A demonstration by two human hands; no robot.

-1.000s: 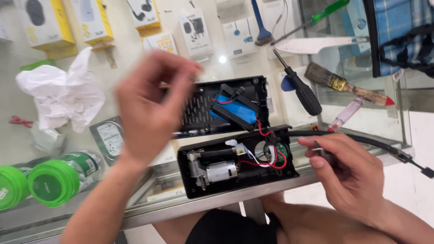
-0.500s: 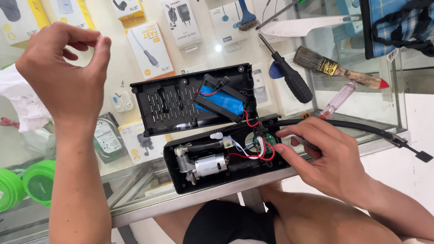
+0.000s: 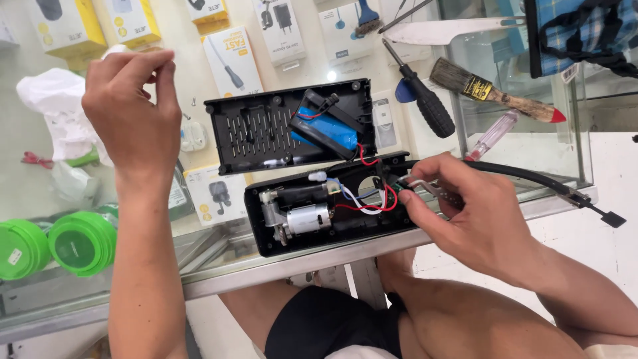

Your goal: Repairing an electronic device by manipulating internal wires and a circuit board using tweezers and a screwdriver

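**Now: right hand inside the opened device, left hand lifted clear**

Right, I'm looking straight down at the glass counter (image 3: 531,153) — the opened black housing (image 3: 319,213) lies along its near edge, motor (image 3: 307,218) and red and white wires (image 3: 362,203) exposed. My right hand (image 3: 475,216) sits at the housing's right end, fingertips pinched narrow on a small metal tool (image 3: 425,187) right where the wires gather. A black hose (image 3: 531,178) runs out from under that hand towards the right edge.

My left hand (image 3: 133,123) is up in the air over the left part of the counter, thumb and forefinger drawn close together; I cannot tell whether anything is between them.

Just behind the housing lies its black cover (image 3: 262,129), inner side up, with the blue battery (image 3: 325,133) resting on it — a red lead joins it to the housing. Towards the far right: a black-handled screwdriver (image 3: 425,103) and a paintbrush (image 3: 498,93). Green discs (image 3: 80,242) sit at the near left edge.
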